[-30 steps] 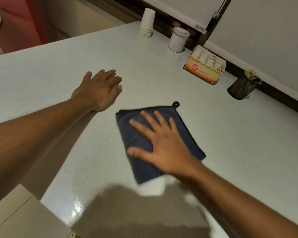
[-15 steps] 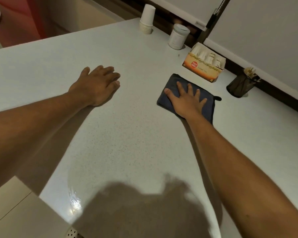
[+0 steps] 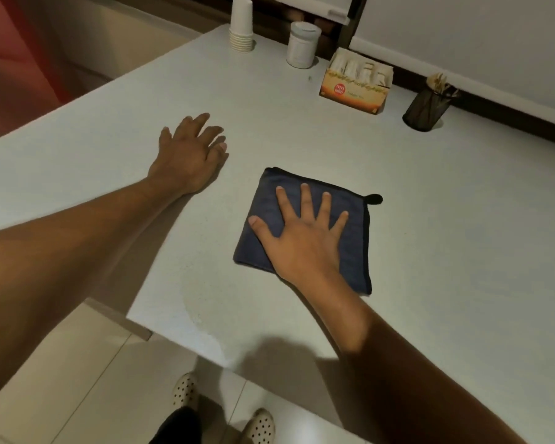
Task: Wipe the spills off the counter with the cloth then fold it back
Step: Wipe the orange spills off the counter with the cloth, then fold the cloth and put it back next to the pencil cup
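Observation:
A folded dark blue cloth [image 3: 354, 248] with a small hanging loop lies flat on the pale counter [image 3: 462, 219], near its middle. My right hand [image 3: 302, 241] presses down on the cloth with the palm flat and the fingers spread, covering much of it. To the left of the cloth, my left hand [image 3: 186, 158] rests palm down on the bare counter, fingers slightly apart and holding nothing. A faint damp arc [image 3: 191, 302] shows on the surface near the counter's front corner.
Along the back edge stand a stack of white paper cups [image 3: 241, 27], a white lidded jar [image 3: 302, 44], an orange box of sachets [image 3: 354, 88] and a dark mesh holder with sticks [image 3: 425, 107]. The counter's corner [image 3: 141, 328] ends above tiled floor and my spotted shoes [image 3: 186, 389].
My right hand has slid the cloth back from beside the orange box toward me and the counter's middle. The left hand has stayed in place. The view now tilts lower, showing floor and shoes.

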Motion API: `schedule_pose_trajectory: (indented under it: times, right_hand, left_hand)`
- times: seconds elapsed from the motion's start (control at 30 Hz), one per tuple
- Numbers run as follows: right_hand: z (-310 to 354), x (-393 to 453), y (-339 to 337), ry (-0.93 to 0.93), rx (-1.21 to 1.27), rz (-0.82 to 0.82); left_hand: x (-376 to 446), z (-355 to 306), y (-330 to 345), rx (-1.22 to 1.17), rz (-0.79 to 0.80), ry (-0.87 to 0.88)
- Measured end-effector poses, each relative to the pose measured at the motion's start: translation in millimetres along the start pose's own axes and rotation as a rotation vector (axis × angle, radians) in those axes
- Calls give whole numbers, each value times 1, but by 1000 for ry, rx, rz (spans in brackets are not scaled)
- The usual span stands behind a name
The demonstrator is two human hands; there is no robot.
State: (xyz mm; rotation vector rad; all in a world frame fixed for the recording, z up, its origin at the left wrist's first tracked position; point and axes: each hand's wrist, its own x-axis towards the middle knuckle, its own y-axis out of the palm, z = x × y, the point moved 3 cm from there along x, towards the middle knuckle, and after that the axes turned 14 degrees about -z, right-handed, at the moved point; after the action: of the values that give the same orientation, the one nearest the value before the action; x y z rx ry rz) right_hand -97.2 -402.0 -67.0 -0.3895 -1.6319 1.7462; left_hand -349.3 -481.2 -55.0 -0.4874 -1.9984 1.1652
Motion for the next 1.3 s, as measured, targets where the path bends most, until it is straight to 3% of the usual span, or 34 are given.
schedule_pose_trajectory:
  times: [0.17,0.3,0.37,0.47,0.6,0.77,0.87,0.97,1.07,1.3]
  right_hand:
    - [17,-20,-9,77,64,-17]
    - [-8,-23,-52,192,508,-184]
    - [-33,-31,-80,84,453,-191]
    - [-60,-51,-111,-70,269,8]
    - [-62,-74,-114,-159,22,212]
    - [-58,-82,-110,-184,-77,197]
    - [-56,-84,-109,-207,-100,143]
    - [-51,-85,-108,-245,-132,58]
    - [-45,-87,-109,-259,-114,-66]
    - [-59,-78,-148,-111,118,-351]
  left_hand:
    - [-11,-17,-25,-156,-178,242]
    - [-35,-46,-54,-388,-8,626]
    - [-52,-56,-70,-483,119,810]
    - [-69,-62,-80,-481,246,1029]
    - [-72,-65,-78,-441,307,1194]
    - [-75,-63,-74,-424,328,1336]
    - [-78,-63,-73,-416,252,1397]
    - [-83,-63,-72,-444,144,1423]
    - [-84,-67,-75,-474,107,1318]
    - [-44,-76,-105,-778,146,659]
